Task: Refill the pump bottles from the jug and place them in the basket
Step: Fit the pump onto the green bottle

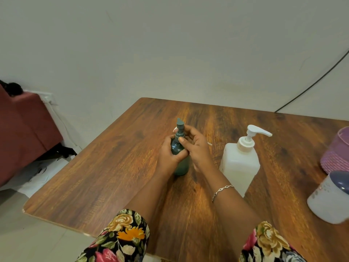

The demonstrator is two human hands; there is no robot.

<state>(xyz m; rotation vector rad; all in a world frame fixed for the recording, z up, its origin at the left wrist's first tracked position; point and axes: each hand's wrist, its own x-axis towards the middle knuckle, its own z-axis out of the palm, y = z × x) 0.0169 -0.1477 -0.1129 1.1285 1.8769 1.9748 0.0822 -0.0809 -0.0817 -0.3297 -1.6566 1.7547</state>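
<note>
A dark green pump bottle (181, 165) stands upright on the wooden table (117, 167). My left hand (170, 156) wraps around its body. My right hand (194, 144) grips its neck and pump collar, thumb across the front. To the right stands a white square pump bottle (238, 163), untouched. At the right edge sit a pink woven basket (336, 154) and a white jug with a dark blue lid (330, 199), both cut off by the frame.
A grey wall rises behind the table, with a black cable (311, 86) running down to its far right corner. A maroon seat (24, 125) and white papers lie on the floor to the left of the table.
</note>
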